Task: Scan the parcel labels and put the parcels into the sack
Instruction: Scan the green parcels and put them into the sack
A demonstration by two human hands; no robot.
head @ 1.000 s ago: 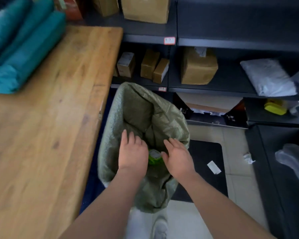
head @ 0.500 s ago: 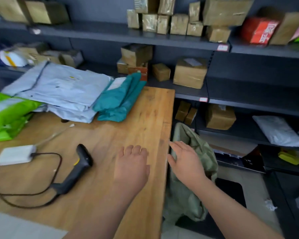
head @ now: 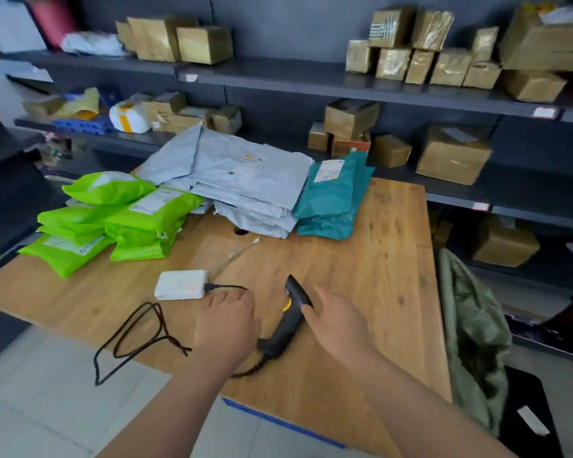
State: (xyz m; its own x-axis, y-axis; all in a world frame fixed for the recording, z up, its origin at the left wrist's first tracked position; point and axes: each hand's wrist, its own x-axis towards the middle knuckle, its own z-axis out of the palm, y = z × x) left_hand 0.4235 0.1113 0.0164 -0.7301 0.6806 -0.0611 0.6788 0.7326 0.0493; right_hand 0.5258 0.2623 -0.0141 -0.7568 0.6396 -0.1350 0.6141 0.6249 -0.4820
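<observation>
Both hands have come left from the table's right edge, and the olive woven sack [head: 470, 325] now hangs right of them. The black scanner [head: 290, 320] with its yellow trigger lies on the wooden table [head: 377, 259] between them. The left hand [head: 227, 322] and right hand [head: 339, 323] are loosely spread and empty. Lime-green parcels [head: 113, 219], grey parcels [head: 245, 180] and teal parcels [head: 331, 196] are stacked farther back, well apart from both hands.
</observation>
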